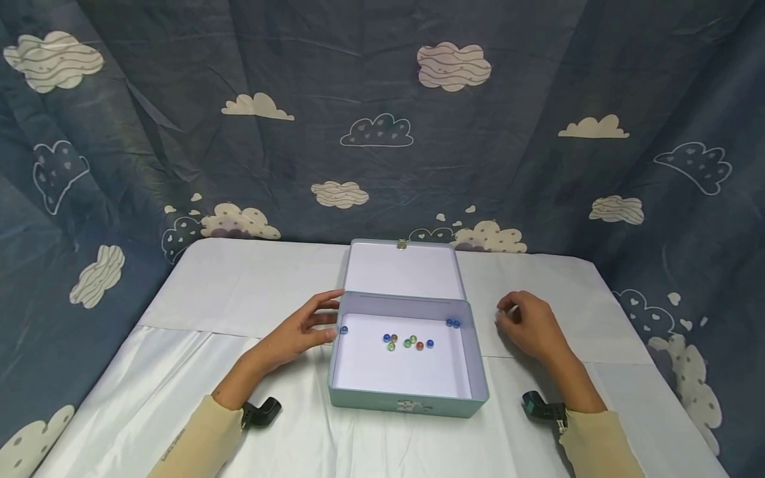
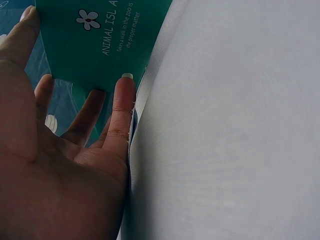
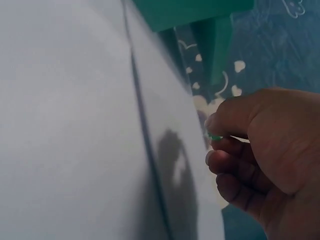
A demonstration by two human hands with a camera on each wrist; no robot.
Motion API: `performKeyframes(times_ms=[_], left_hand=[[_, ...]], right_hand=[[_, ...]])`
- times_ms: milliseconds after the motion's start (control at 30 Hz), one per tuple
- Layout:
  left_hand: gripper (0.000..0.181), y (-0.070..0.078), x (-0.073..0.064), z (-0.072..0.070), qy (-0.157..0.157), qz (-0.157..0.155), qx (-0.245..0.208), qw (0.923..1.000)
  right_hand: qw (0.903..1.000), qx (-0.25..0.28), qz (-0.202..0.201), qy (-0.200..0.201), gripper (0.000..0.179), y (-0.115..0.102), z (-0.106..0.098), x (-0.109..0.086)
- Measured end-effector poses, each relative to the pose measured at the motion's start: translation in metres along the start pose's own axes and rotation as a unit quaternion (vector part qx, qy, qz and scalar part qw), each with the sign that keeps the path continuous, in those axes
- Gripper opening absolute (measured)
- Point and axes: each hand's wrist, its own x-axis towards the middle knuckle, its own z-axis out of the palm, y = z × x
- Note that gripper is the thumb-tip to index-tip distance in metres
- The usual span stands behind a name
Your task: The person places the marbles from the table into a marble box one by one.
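An opened green tin box (image 1: 382, 398) with a white inside stands before me, its lid (image 1: 403, 269) tipped back. Several glass marbles, such as a red marble (image 1: 420, 346) and a blue marble (image 1: 429, 344), lie scattered on the box floor. My left hand (image 1: 293, 337) rests at the box's left wall with fingers spread; in the left wrist view its fingertips touch the green side (image 2: 95, 55), printed with a flower and words. Right of the box, my right hand (image 1: 534, 326) pinches a small green marble (image 3: 215, 136) between thumb and forefinger, mostly hidden by the fingertips.
A white cloth (image 1: 251, 272) with fold lines covers the table. Behind and at the sides hangs a dark blue curtain (image 1: 370, 66) with cloud prints. Black wrist cameras (image 1: 261, 412) are strapped at both sleeves.
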Motion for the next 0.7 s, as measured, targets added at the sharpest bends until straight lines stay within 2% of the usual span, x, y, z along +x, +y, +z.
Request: performKeyframes(times_ms=[267, 500, 700], left_hand=[[0.074, 0.000, 0.000, 0.000, -0.003, 0.001, -0.008, 1.0000], [0.075, -0.001, 0.001, 0.000, 0.000, -0.002, -0.007, 1.0000], [0.074, -0.001, 0.000, 0.000, 0.000, 0.000, -0.006, 1.0000]], right_hand=[[0.9992, 0.003, -0.036, 0.015, 0.015, -0.019, -0.011, 0.000], [0.9954, 0.013, -0.083, 0.046, 0.015, -0.036, -0.019, -0.003], [0.9935, 0.022, -0.099, 0.051, 0.016, -0.051, -0.025, -0.007]])
